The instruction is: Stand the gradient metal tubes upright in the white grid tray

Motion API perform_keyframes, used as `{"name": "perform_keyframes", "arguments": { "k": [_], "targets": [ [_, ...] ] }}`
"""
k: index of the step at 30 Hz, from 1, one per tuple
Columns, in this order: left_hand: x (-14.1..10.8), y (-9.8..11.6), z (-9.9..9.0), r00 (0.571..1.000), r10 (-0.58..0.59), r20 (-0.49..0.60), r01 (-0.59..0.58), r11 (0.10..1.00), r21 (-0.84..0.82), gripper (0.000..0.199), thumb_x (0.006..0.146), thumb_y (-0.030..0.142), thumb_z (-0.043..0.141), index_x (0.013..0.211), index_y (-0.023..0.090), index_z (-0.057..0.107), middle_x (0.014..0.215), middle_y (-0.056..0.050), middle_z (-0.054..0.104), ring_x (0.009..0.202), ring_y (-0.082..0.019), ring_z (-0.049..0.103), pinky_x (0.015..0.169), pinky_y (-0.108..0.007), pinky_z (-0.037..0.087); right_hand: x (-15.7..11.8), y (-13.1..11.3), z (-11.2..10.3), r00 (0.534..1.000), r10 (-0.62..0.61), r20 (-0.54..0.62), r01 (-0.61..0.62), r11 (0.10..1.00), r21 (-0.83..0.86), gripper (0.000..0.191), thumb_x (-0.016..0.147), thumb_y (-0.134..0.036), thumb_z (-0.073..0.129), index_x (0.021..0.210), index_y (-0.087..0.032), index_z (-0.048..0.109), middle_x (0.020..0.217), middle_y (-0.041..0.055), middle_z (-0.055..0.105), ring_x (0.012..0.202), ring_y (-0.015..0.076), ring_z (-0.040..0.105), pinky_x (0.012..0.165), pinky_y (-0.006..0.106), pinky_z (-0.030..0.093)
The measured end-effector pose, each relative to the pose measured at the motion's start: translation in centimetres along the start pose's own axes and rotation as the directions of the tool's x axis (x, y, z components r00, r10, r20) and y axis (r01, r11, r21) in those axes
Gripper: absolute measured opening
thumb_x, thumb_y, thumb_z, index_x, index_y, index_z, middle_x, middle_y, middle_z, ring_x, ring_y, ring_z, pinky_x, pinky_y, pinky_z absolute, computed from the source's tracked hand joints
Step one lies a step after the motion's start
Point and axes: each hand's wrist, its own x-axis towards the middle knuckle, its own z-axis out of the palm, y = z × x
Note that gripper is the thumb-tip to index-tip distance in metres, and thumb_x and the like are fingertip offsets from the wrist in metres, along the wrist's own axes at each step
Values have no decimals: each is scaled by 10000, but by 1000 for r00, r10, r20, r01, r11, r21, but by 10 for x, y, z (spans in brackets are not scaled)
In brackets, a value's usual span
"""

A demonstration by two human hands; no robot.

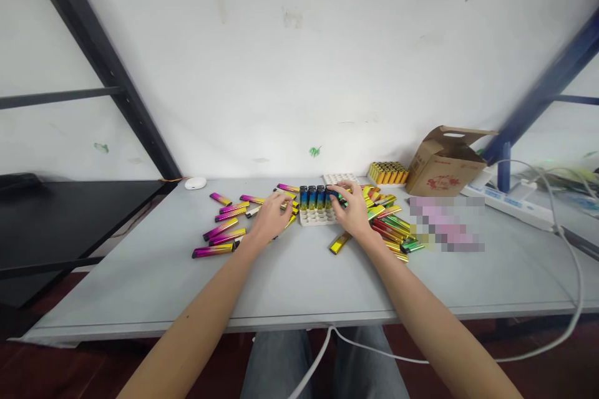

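Observation:
A white tray with holes (316,218) lies mid-table. Blue-and-yellow lighters (312,197) with dark tops stand upright in it in a row. At the row's right end my right hand (352,209) has thumb and fingers closed around a dark-topped lighter (331,192). My left hand (271,217) hovers just left of the tray, its fingers curved and apart, with nothing visible between them. Loose purple-and-yellow lighters (223,235) lie to its left, and a few yellow ones are partly hidden behind it. Below my right hand lies a yellow lighter (340,242).
A pile of red, green and yellow lighters (393,224) lies right of my right hand. Behind are another white tray (339,178), a block of upright orange lighters (388,173) and an open cardboard box (442,168). A power strip (515,204) and white cable (578,274) run along the right.

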Motion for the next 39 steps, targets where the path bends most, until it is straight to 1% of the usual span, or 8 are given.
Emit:
{"name": "perform_keyframes", "arguments": {
  "k": [3, 9, 17, 25, 32, 34, 37, 39],
  "targets": [
    [0, 1, -1, 1000, -6, -1, 6, 1000, 4, 183, 902, 197, 473, 966, 190, 645, 1007, -59, 659, 969, -216, 616, 856, -363, 501, -1, 2, 1, 1000, -1, 17, 2, 997, -83, 310, 885, -286, 528, 1132, -220, 703, 1232, 132, 536, 1185, 288, 507, 1040, 494, 417],
    [-1, -3, 2, 998, -42, 38, 40, 998, 40, 196, 907, 224, 487, 1022, 180, 640, 1070, -75, 649, 1039, -235, 604, 942, -391, 481, -1, -1, 1, 989, 109, 102, -104, 993, -52, 504, 854, -327, 545, 1338, -185, 550, 1376, 147, 479, 1299, 300, 437, 1115, 501, 358],
    [-3, -3, 5, 993, -41, 107, 26, 990, 141, 184, 896, 261, 544, 1021, 183, 655, 1091, -81, 658, 1109, -274, 561, 985, -429, 450, -1, -5, -2, 917, 177, 358, -190, 982, 1, 720, 841, -361, 549, 1491, -151, 322, 1415, 166, 478, 1331, 304, 431, 1113, 494, 368],
    [-4, -1, 3, 991, -51, 127, 30, 986, 164, 188, 915, 285, 529, 1014, 194, 660, 1079, -71, 658, 1083, -268, 560, 958, -414, 454, -1, -2, -3, 903, 177, 391, -183, 983, -23, 712, 851, -358, 525, 1494, -154, 298, 1424, 174, 458, 1311, 312, 460, 1086, 502, 395],
    [-8, 19, 6, 988, -83, 131, 42, 956, 291, 245, 916, 302, 543, 1090, 158, 637, 1119, -109, 633, 1106, -288, 544, 958, -429, 445, -4, -4, 1, 926, 167, 340, -172, 985, -15, 702, 847, -330, 519, 1490, -157, 298, 1403, 175, 457, 1314, 317, 449, 1082, 502, 397],
    [-9, 28, 7, 993, -53, 102, 17, 943, 333, 243, 916, 322, 555, 1071, 154, 637, 1115, -115, 628, 1103, -293, 541, 956, -438, 441, -5, -6, 1, 925, 170, 339, -176, 984, -13, 704, 849, -331, 516, 1493, -150, 294, 1404, 181, 454, 1313, 320, 448, 1082, 504, 396],
    [-12, 43, 6, 999, 18, 51, -35, 937, 347, 178, 929, 296, 541, 883, 169, 657, 980, -91, 664, 1021, -268, 579, 940, -423, 444, -5, -6, 0, 918, 182, 353, -191, 982, -10, 713, 849, -339, 521, 1497, -153, 288, 1412, 182, 449, 1274, 322, 485, 1062, 503, 417],
    [-14, 51, 5, 991, 98, 88, -119, 951, 286, 228, 947, 273, 509, 801, 174, 653, 888, -73, 676, 941, -234, 611, 910, -388, 465, -5, -5, 1, 919, 180, 351, -190, 982, -6, 707, 852, -337, 521, 1493, -149, 294, 1412, 183, 449, 1261, 321, 496, 1062, 501, 418]
  ]
}}
